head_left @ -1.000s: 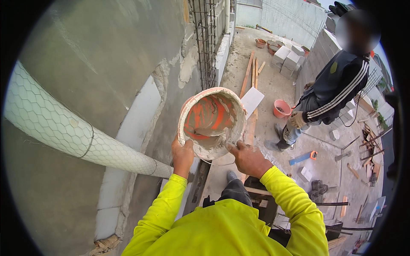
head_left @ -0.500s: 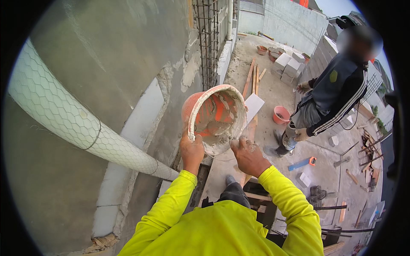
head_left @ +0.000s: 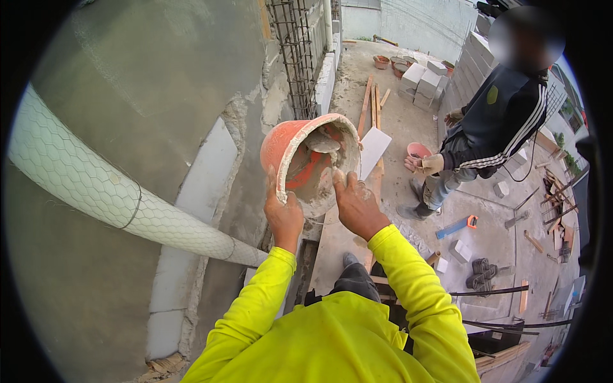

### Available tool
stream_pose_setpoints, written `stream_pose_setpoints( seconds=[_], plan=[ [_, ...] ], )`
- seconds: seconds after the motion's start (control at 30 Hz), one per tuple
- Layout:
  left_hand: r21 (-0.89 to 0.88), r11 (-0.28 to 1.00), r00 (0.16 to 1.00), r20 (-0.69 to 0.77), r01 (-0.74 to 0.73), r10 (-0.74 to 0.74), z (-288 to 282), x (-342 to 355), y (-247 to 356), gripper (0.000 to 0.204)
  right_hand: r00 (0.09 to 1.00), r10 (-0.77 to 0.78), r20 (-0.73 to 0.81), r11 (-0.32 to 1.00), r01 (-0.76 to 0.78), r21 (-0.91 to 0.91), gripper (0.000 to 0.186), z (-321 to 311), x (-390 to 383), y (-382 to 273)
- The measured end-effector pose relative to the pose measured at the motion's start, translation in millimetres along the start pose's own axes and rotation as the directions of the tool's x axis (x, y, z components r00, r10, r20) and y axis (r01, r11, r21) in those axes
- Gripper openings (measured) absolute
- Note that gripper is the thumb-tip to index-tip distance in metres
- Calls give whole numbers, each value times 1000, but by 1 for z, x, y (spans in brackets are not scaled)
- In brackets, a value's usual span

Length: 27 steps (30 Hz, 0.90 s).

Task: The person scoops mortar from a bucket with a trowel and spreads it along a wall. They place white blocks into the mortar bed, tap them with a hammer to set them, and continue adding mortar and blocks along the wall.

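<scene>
My left hand (head_left: pixel 284 214) is closed on the near left rim of an orange bucket (head_left: pixel 276 145), holding it up with its mouth tipped toward me. Wet grey mortar (head_left: pixel 313 182) coats the inside and the rim. My right hand (head_left: pixel 359 207) is at the near right rim, fingers closed round the mortar-caked handle of a trowel (head_left: pixel 324 142). The trowel's rounded grey blade reaches into the bucket; its handle is mostly hidden by my fingers and the mortar.
A rendered wall (head_left: pixel 172 76) and a mesh-wrapped pipe (head_left: pixel 76 159) are on my left. A rebar column (head_left: pixel 295 64) rises ahead. A co-worker (head_left: pixel 495 121) stands at right, near a pink bucket (head_left: pixel 418 150). A handsaw (head_left: pixel 456 228) and white blocks (head_left: pixel 424 83) lie on the floor.
The bucket has shifted slightly left and turned. The trowel blade has moved up inside it, toward the far side. The co-worker's near hand has risen in front of the pink bucket.
</scene>
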<state>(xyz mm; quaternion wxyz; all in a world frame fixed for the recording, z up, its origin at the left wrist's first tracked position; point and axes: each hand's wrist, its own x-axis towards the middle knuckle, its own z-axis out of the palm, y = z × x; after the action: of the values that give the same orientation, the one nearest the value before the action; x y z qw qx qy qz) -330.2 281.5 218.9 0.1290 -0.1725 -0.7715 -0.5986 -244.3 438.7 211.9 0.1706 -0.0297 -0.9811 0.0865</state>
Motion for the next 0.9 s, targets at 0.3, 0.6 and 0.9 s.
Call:
stream_pose_setpoints(
  seconds=[0.3, 0.6, 0.9],
  plan=[
    [28, 995, 993, 75, -96, 93, -3, 4, 9, 63, 923, 47, 382, 939, -171, 298, 39, -24, 15, -16],
    [32, 999, 973, 231, -10, 3, -45, 11, 9, 65, 738, -177, 651, 273, -599, 753, 43, -51, 28, 53],
    [107, 994, 951, 307, 8, -40, -51, 11, -4, 61, 760, -194, 620, -280, -649, 708, 56, 7, -15, 58]
  ],
)
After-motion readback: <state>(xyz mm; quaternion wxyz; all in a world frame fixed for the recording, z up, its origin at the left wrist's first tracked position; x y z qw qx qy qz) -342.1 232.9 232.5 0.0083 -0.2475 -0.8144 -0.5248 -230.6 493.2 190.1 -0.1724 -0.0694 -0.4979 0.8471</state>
